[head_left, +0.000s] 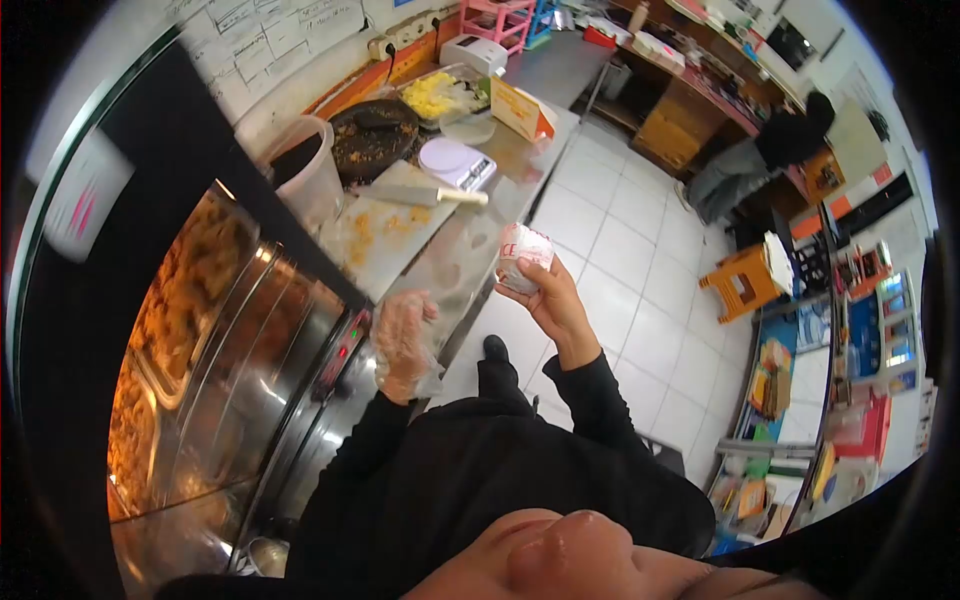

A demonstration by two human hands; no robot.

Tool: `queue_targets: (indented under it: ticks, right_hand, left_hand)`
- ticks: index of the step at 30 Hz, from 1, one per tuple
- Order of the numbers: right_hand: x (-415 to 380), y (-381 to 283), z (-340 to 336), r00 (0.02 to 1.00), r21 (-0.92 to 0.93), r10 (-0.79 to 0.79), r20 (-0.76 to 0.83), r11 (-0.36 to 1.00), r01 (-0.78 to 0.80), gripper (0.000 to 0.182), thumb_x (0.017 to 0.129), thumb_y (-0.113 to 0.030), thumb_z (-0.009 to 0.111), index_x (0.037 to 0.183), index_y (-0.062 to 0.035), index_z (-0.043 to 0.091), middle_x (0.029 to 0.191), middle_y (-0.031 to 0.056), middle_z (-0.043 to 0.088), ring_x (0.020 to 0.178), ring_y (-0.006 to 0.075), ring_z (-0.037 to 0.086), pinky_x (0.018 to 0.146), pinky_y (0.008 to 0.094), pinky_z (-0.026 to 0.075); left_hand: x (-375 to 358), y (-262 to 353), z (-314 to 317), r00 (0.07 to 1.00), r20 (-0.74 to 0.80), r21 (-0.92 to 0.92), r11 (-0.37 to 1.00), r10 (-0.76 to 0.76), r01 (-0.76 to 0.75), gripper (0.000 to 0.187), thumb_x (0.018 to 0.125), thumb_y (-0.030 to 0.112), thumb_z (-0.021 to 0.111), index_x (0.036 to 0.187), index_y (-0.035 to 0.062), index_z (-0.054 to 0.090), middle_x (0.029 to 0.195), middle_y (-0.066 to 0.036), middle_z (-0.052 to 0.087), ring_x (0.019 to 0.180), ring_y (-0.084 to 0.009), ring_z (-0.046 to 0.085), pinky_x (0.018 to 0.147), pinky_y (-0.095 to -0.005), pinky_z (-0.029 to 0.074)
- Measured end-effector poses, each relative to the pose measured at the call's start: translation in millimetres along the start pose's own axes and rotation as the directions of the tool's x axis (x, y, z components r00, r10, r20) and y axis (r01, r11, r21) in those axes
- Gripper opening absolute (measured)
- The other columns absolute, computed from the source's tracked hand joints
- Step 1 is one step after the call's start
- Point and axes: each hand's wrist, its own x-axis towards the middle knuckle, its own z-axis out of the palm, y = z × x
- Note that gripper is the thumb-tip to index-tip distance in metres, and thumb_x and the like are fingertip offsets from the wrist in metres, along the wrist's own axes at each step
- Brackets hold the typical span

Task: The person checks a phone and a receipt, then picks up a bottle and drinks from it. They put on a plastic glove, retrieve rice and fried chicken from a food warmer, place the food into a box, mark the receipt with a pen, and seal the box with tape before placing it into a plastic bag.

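My right hand point(553, 310) is closed round a small white wrapped packet point(526, 252) with red lettering, held up over the tiled floor. What is inside the wrapping is hidden. In a clear plastic glove, my left hand point(403, 340) hovers by the counter's near edge, its fingers loosely bent and apart, with nothing visible in them. Close to it lies a white cutting board point(375, 245) strewn with orange crumbs. A knife point(420, 194) with a pale handle rests across the board's far end. Behind the knife stands a lilac kitchen scale point(455, 163).
At my left, a lit glass cabinet point(265, 340) holds trays of fried food. A clear bucket point(305, 165), a dark round pan point(372, 138) and a tray of yellow food point(432, 95) line the counter. Across the floor are a person point(765, 155) and an orange stool point(742, 285).
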Motion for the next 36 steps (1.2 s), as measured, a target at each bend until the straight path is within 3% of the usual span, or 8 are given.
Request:
queue_targets:
  ticks: [6, 11, 17, 23, 25, 26, 27, 36]
  right_hand:
    - [202, -92, -52, 0.965, -0.047, 0.026, 0.261, 0.999, -0.014, 0.064, 0.074, 0.007, 0.066, 0.129, -0.0076, 0.036, 0.113, 0.0109, 0.055, 0.096, 0.0236, 0.06, 0.081, 0.0445, 0.054]
    - [378, -209, -109, 0.971, -0.04, -0.127, 0.201, 0.99, 0.137, 0.045, 0.088, -0.041, 0.055, 0.12, -0.0108, 0.045, 0.103, 0.0086, 0.058, 0.085, 0.0185, 0.061, 0.057, 0.0327, 0.054]
    - [578, -218, -215, 0.97, -0.952, -0.045, 0.237, 0.189, 0.241, 0.055, 0.074, -0.039, 0.071, 0.115, -0.0082, 0.051, 0.084, 0.0076, 0.061, 0.079, 0.0166, 0.061, 0.047, 0.0306, 0.05]
    - [634, -160, -245, 0.745, -0.895, 0.588, 0.314, -0.079, 0.44, 0.041, 0.073, -0.041, 0.069, 0.098, -0.0081, 0.066, 0.09, 0.0072, 0.067, 0.085, 0.0204, 0.063, 0.069, 0.0371, 0.051]
    - [692, -119, -300, 0.371, -0.276, 0.689, 0.623, -0.25, 0.928, 0.029, 0.084, -0.029, 0.056, 0.106, -0.0118, 0.064, 0.098, 0.0073, 0.065, 0.083, 0.022, 0.062, 0.069, 0.0364, 0.05]
    - [744, -73, -377, 0.187, -0.264, 0.333, 0.924, 0.201, 0.944, 0.023, 0.085, -0.022, 0.048, 0.095, -0.0096, 0.065, 0.089, 0.0097, 0.063, 0.081, 0.0269, 0.061, 0.07, 0.0369, 0.048]
    - [676, -120, -291, 0.423, -0.222, 0.706, 0.567, -0.364, 0.905, 0.023, 0.082, -0.023, 0.05, 0.091, -0.006, 0.063, 0.089, 0.0137, 0.061, 0.084, 0.0299, 0.058, 0.073, 0.0382, 0.046]
    - [530, -159, -226, 0.666, -0.733, -0.534, 0.521, 0.119, 0.67, 0.029, 0.093, -0.025, 0.054, 0.105, 0.0016, 0.06, 0.102, 0.0149, 0.06, 0.092, 0.0224, 0.055, 0.079, 0.0333, 0.046]
  left_hand:
    - [47, -34, 124, 0.821, -0.081, -0.389, 0.776, -0.565, 0.496, 0.025, 0.095, 0.02, 0.047, 0.095, -0.0011, 0.06, 0.078, -0.007, 0.059, 0.068, -0.0131, 0.057, 0.062, -0.0271, 0.047]
    - [117, -33, 159, 0.798, -0.191, -0.176, 0.82, -0.571, 0.545, 0.024, 0.093, 0.019, 0.049, 0.094, -0.0009, 0.061, 0.079, -0.008, 0.059, 0.065, -0.0139, 0.057, 0.061, -0.0276, 0.047]
    - [130, -32, 168, 0.628, -0.505, -0.103, 0.764, -0.592, 0.637, 0.027, 0.094, 0.023, 0.048, 0.094, -0.0012, 0.06, 0.074, -0.006, 0.058, 0.062, -0.0133, 0.055, 0.062, -0.0277, 0.046]
    - [133, -13, 181, 0.559, -0.582, -0.025, 0.7, -0.591, 0.714, 0.031, 0.095, 0.026, 0.045, 0.096, -0.0011, 0.059, 0.077, -0.007, 0.057, 0.066, -0.0131, 0.055, 0.062, -0.027, 0.046]
    - [131, -16, 181, 0.528, -0.651, 0.018, 0.684, -0.546, 0.729, 0.031, 0.095, 0.026, 0.045, 0.097, -0.0005, 0.059, 0.078, -0.007, 0.057, 0.067, -0.0128, 0.055, 0.063, -0.0269, 0.046]
    - [123, -23, 181, 0.539, -0.616, -0.014, 0.692, -0.574, 0.721, 0.03, 0.095, 0.027, 0.046, 0.098, 0.0004, 0.059, 0.078, -0.006, 0.057, 0.068, -0.0121, 0.055, 0.064, -0.0267, 0.046]
    - [115, -25, 180, 0.541, -0.598, -0.049, 0.7, -0.592, 0.712, 0.029, 0.095, 0.027, 0.046, 0.099, 0.0013, 0.06, 0.079, -0.005, 0.057, 0.069, -0.0115, 0.055, 0.064, -0.0266, 0.046]
    - [92, 7, 175, 0.531, -0.636, -0.146, 0.763, -0.56, 0.629, 0.025, 0.095, 0.025, 0.051, 0.103, 0.0026, 0.058, 0.085, 0.0, 0.056, 0.078, -0.0075, 0.052, 0.07, -0.0248, 0.045]
